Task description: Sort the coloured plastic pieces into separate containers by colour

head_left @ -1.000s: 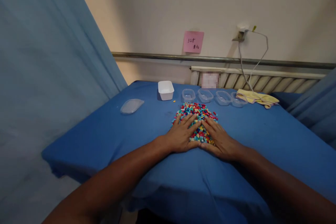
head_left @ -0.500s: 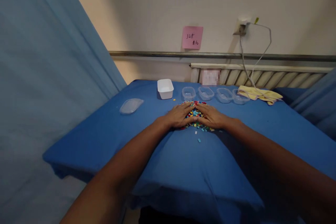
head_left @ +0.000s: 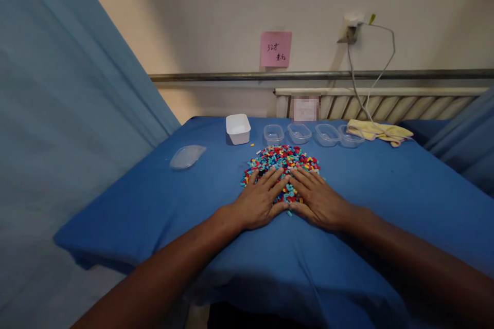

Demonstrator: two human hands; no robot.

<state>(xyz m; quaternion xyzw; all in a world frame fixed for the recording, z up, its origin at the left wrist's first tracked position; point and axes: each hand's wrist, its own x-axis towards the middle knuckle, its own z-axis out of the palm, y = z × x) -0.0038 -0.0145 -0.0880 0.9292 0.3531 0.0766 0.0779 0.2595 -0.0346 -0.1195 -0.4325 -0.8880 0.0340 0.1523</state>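
Observation:
A wide heap of small multicoloured plastic building bricks [head_left: 283, 157] lies on the blue cloth-covered table [head_left: 154, 200]. My left hand [head_left: 262, 198] rests flat over the near left part of the heap, its fingers spread and pointing away from me. On the near right part lies my right hand [head_left: 318, 198], also palm down with fingers apart. Both thumbs nearly meet at the heap's near edge. Several bricks show in the gap between the hands; those under the palms are hidden.
Behind the heap stand a white tub [head_left: 238, 129] and several clear plastic containers [head_left: 299, 134]. A clear lid [head_left: 188, 157] lies to the left. At the back right is a yellow cloth [head_left: 378, 131], with a white cable [head_left: 355, 82] hanging down to it. Blue curtains [head_left: 77, 113] flank the table.
Both hands have drawn back toward me from the heap's sides to its near edge. The heap looks broader, and more of its far part shows. The camera view has shifted slightly.

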